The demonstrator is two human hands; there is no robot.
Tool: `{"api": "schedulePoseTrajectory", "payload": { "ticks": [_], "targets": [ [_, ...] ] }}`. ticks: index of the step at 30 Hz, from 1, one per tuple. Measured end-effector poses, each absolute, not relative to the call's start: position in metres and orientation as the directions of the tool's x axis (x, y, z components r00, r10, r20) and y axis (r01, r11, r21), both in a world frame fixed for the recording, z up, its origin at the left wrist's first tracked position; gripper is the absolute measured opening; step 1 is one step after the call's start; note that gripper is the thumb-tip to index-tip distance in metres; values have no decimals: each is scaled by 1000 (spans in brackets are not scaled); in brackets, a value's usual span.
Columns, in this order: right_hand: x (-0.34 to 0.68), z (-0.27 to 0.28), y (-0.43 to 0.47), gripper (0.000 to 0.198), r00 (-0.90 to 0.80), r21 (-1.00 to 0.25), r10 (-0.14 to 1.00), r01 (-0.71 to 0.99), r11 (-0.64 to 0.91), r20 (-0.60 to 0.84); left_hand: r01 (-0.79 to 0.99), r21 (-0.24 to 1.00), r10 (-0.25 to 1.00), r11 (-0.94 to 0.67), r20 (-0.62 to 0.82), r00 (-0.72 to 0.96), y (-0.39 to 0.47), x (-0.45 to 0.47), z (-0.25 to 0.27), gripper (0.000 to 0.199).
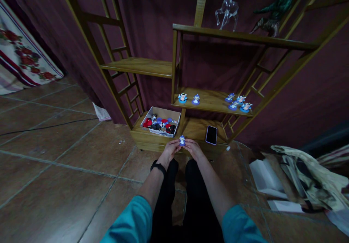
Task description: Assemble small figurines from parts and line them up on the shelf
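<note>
A small purple-and-white figurine (182,140) is pinched upright between my two hands, just in front of the low cabinet. My left hand (171,149) grips its left side, and a black band circles that wrist. From the other side my right hand (193,148) holds it with closed fingers. Just beyond my left hand, an open cardboard box (160,131) contains several red, black, purple and white pieces. On the shelf above stand a pink-and-blue figurine (182,97) and a purple-and-white one (195,99); several similar figurines (233,105) cluster at the shelf's right end.
A phone (211,135) lies on the cabinet right of my hands. The wooden shelf unit (209,101) has a glass deer (229,8) and a green-brown sculpture (272,16) higher up. White boxes (267,177) and cloth (313,174) lie on the right floor. A cable (49,127) crosses the left floor.
</note>
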State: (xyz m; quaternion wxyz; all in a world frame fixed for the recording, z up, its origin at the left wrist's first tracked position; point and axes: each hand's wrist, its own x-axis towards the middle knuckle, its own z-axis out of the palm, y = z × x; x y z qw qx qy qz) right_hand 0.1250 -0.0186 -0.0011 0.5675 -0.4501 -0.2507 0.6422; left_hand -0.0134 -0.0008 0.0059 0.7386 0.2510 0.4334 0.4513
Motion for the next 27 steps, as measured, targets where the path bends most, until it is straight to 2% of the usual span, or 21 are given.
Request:
{"api": "schedulePoseTrajectory", "payload": {
  "ticks": [27],
  "targets": [
    [121, 5, -20, 23, 65, -839, 952, -493, -230, -299, -438, 782, 896, 444, -403, 189, 2, -12, -1, 17]
  ]
}}
